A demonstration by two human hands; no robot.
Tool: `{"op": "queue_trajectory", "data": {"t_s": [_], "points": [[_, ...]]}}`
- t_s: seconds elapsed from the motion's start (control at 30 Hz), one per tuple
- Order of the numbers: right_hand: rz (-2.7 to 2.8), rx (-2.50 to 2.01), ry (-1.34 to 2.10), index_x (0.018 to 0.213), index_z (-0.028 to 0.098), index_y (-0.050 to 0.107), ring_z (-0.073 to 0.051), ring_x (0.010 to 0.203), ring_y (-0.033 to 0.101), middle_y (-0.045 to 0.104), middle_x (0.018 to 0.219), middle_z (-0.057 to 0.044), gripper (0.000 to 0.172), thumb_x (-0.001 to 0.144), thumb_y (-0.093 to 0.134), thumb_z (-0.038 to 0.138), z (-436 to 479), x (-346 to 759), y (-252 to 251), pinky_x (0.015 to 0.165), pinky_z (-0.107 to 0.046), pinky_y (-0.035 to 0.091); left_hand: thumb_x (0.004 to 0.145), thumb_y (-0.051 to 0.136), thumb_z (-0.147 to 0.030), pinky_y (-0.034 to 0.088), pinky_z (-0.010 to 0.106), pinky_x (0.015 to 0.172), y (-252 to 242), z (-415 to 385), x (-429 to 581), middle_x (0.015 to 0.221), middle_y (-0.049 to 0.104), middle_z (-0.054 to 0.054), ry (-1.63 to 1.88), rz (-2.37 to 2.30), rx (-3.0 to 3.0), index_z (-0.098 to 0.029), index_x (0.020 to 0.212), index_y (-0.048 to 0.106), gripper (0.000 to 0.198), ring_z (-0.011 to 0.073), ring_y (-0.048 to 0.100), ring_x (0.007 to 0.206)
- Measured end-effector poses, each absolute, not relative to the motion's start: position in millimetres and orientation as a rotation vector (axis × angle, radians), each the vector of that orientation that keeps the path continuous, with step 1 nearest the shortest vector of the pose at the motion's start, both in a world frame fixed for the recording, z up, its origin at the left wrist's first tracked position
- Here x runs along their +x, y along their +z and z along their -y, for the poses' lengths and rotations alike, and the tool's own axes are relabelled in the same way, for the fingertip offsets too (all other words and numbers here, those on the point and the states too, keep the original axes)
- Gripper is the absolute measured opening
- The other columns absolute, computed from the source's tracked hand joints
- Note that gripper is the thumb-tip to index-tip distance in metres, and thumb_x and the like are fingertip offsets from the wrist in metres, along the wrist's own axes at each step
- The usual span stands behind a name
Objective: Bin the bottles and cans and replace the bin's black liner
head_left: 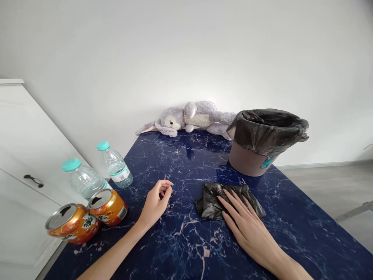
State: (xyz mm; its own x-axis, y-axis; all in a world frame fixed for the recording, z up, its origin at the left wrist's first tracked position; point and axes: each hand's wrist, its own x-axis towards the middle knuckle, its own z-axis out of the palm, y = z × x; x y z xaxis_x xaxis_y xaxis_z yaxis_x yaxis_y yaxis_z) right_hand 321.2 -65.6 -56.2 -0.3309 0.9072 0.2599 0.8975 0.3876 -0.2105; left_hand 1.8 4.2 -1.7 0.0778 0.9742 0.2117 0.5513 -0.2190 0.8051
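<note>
The crumpled black bag lies as a small flat wad on the dark blue marbled table, directly under the fingers of the right hand. That hand is laid flat, palm down, its fingers straight and slightly spread over the near side of the plastic. It grips nothing, and the flat press looks meant to pin the light film down and keep it from springing open. The left hand rests on its outer edge on the bare tabletop, apart from the bag and to the left of the right hand. Its fingers are loosely curled with the thumb tip close to the forefinger, and nothing can be seen between them. Just beyond the right hand's fingertips stands a brown bin, upright, with a black liner folded out over its rim, which probably holds the liner up. Farther past both hands, against the white wall, a grey plush rabbit lies on its side. To the left of the left hand, near the table's edge, two orange drink cans lie tipped on their sides, touching, their opened tops facing the camera. Behind them are two clear water bottles with teal caps. A white cabinet stands off the table on that same side.
</note>
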Motion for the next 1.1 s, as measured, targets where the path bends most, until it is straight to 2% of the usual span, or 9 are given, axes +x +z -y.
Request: {"op": "queue_trajectory", "data": {"t_s": [0.2, 0.33, 0.4, 0.53, 0.77, 0.83, 0.97, 1.1], "points": [[2.497, -1.398, 0.123, 0.171, 0.036, 0.004, -0.032, 0.161, 0.013, 0.018, 0.175, 0.001, 0.068, 0.114, 0.040, 0.044, 80.3, 326.4, -39.6, 0.126, -0.067, 0.027, 0.102, 0.054, -0.047, 0.055, 0.033, 0.076, 3.1, -1.3, 6.2, 0.100, 0.074, 0.006, 0.977, -1.477, 1.942, -0.024, 0.103, 0.068, 0.027, 0.0234, 0.069, 0.090], [2.602, -1.280, 0.098, 0.171, 0.034, -0.002, -0.035, 0.160, 0.017, 0.022, 0.174, -0.002, 0.073, 0.114, 0.042, 0.042, 91.0, 324.9, -25.6, 0.123, -0.066, 0.034, 0.102, 0.053, -0.044, 0.054, 0.034, 0.082, 2.0, -0.2, 7.8, 0.099, 0.074, 0.005, 0.956, -1.449, 2.006, -0.025, 0.102, 0.068, 0.024, 0.0223, 0.068, 0.088], [2.562, -1.277, -0.026, 0.172, 0.034, 0.002, -0.041, 0.157, 0.023, 0.024, 0.173, -0.006, 0.075, 0.112, 0.045, 0.045, 96.4, 319.5, -20.4, 0.115, -0.072, 0.042, 0.103, 0.053, -0.042, 0.053, 0.035, 0.086, 0.7, 0.0, 7.9, 0.099, 0.073, 0.004, 0.950, -1.439, 2.033, -0.025, 0.102, 0.067, 0.022, 0.0218, 0.067, 0.088], [2.365, -1.331, -0.338, 0.171, 0.032, 0.021, -0.053, 0.150, 0.034, 0.026, 0.171, -0.018, 0.071, 0.108, 0.048, 0.050, 105.2, 295.4, -14.7, 0.098, -0.079, 0.052, 0.103, 0.052, -0.039, 0.053, 0.035, 0.086, -0.1, 0.0, 8.3, 0.098, 0.073, 0.004, 0.940, -1.433, 2.092, -0.025, 0.102, 0.066, 0.020, 0.0218, 0.067, 0.088], [2.308, -1.407, -0.493, 0.166, 0.039, 0.035, -0.059, 0.135, 0.053, 0.043, 0.163, -0.020, 0.075, 0.100, 0.049, 0.072, 107.9, 255.9, -45.7, 0.085, -0.085, 0.053, 0.104, 0.052, -0.035, 0.053, 0.033, 0.086, 1.0, 0.7, 9.2, 0.099, 0.073, 0.003, 0.937, -1.413, 2.140, -0.024, 0.102, 0.066, 0.019, 0.0206, 0.067, 0.088], [2.270, -1.441, -0.498, 0.165, 0.039, 0.037, -0.059, 0.134, 0.054, 0.046, 0.162, -0.019, 0.077, 0.099, 0.048, 0.075, 108.8, 251.7, -59.3, 0.087, -0.087, 0.051, 0.104, 0.051, -0.035, 0.053, 0.033, 0.086, 0.1, 0.6, 8.8, 0.099, 0.072, 0.004, 0.937, -1.397, 2.138, -0.024, 0.102, 0.066, 0.019, 0.0205, 0.067, 0.088], [2.238, -1.526, -0.459, 0.164, 0.039, 0.039, -0.056, 0.141, 0.048, 0.044, 0.164, -0.015, 0.075, 0.099, 0.046, 0.076, 110.8, 250.9, -68.8, 0.097, -0.088, 0.045, 0.105, 0.051, -0.035, 0.053, 0.033, 0.085, -2.9, 0.0, 7.5, 0.100, 0.072, 0.004, 0.926, -1.366, 2.121, -0.024, 0.102, 0.067, 0.019, 0.0206, 0.066, 0.089], [2.246, -1.569, -0.456, 0.161, 0.035, 0.047, -0.054, 0.141, 0.049, 0.041, 0.165, -0.013, 0.069, 0.103, 0.042, 0.072, 107.7, 258.2, -60.8, 0.097, -0.084, 0.048, 0.104, 0.054, -0.034, 0.053, 0.032, 0.085, -5.5, -1.1, 6.4, 0.099, 0.072, 0.003, 0.933, -1.361, 2.120, -0.025, 0.102, 0.067, 0.016, 0.0196, 0.066, 0.088]]}}
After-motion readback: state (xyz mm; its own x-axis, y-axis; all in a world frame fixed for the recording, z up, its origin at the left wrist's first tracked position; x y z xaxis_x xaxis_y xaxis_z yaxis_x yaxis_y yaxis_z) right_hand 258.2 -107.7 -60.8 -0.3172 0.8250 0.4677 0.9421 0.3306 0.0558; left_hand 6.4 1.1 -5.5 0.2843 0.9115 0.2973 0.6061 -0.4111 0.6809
